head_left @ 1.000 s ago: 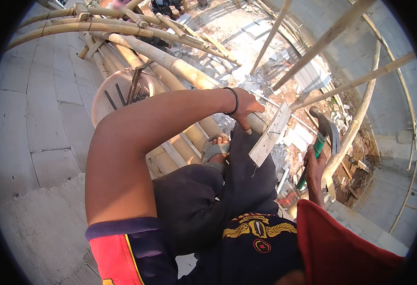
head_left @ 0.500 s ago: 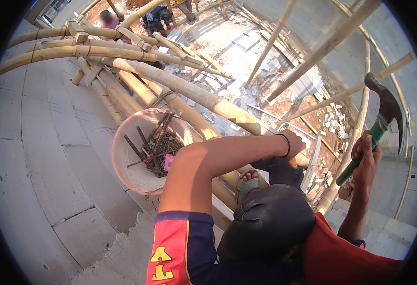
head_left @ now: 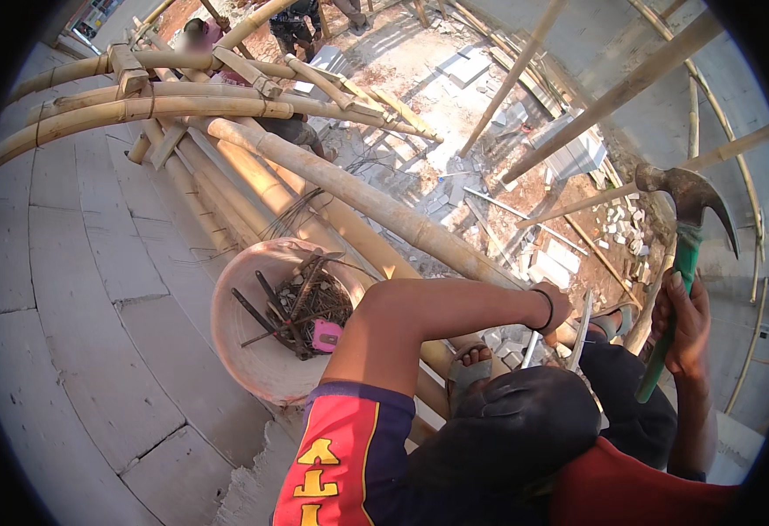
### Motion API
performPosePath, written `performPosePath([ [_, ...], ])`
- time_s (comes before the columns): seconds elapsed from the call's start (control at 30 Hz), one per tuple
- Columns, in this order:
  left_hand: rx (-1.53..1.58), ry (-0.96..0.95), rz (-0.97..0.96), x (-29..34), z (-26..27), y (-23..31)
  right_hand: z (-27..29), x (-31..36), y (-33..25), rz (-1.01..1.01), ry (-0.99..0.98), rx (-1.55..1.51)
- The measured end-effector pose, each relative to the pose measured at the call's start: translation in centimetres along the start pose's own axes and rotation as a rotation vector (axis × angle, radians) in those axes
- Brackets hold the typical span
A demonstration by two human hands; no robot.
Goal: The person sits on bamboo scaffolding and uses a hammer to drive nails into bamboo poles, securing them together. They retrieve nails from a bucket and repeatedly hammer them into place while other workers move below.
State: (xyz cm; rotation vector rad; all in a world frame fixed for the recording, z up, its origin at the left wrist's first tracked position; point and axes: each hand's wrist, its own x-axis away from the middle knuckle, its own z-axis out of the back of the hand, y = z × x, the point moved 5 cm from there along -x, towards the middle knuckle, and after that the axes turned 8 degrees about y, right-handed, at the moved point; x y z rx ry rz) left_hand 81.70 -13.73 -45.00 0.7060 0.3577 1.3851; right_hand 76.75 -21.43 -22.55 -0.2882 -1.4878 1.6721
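My right hand (head_left: pixel 684 326) is closed round the green handle of a claw hammer (head_left: pixel 687 237), holding it raised with its dark metal head up and the curved claw to the right. My left arm reaches across to a thick bamboo pole (head_left: pixel 402 212). There my left hand (head_left: pixel 555 309) is curled, knuckles toward me, at the pole's lower end beside a thin wooden strip (head_left: pixel 583 326). What its fingers hold is hidden. Left of that arm sits a pale pink bucket (head_left: pixel 242 351) with many nails (head_left: pixel 325 302), some dark-handled tools and a pink tape measure (head_left: pixel 326 336).
A wall of pale blocks (head_left: pixel 78 289) fills the left. Bamboo poles (head_left: pixel 139 107) lashed together cross at the upper left, with co-workers beyond. Far below, the ground holds stacked panels (head_left: pixel 463 66) and rubble (head_left: pixel 626 223). My sandalled foot (head_left: pixel 469 368) rests by the bamboo.
The hammer has shifted a little left and its handle stands more upright. My left hand has stayed at the pole's end. More of the bucket's tape measure shows, and the whole view has tilted slightly.
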Motion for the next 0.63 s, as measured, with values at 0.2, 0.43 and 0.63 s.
performPosePath([
  [0.2,-0.019,-0.046,0.017,-1.3,-2.7,-1.4,1.6,-1.3,0.1,-0.088,-0.006,0.202],
  [0.43,0.012,-0.125,0.043,-0.6,-4.5,-1.0,2.5,-2.1,0.5,-0.099,-0.056,0.163],
  [0.63,-0.106,-0.286,0.053,-3.1,-8.4,1.5,4.0,-1.4,4.3,-0.084,-0.191,0.118],
])
